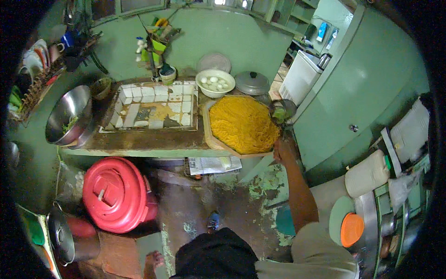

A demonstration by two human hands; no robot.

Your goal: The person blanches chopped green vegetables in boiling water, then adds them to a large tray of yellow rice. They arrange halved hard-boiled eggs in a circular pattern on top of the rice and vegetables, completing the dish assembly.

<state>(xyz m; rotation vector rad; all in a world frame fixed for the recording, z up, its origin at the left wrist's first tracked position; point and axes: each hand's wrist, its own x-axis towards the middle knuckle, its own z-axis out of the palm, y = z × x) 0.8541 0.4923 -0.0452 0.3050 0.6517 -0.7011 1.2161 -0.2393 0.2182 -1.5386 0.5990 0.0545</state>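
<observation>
A wide octagonal tray (216, 142) heaped with yellow noodles (244, 123) sits at the right end of the counter. My right hand (278, 151) is at the tray's right front rim, its fingers seemingly wrapped round the edge and partly hidden. Just behind that hand is a clear bowl (282, 111) with something green inside. My left hand (154, 261) hangs low by my side, beside a grey flat surface (151, 244); its fingers are small and blurred, and nothing shows in them.
A white bowl of peeled eggs (215, 83) and a lidded metal pot (252, 83) stand behind the tray. Left of it are a tiled sink (155, 104) and a steel basin (69, 116). A red lidded bin (116, 193) stands below. A green door (355, 93) is right.
</observation>
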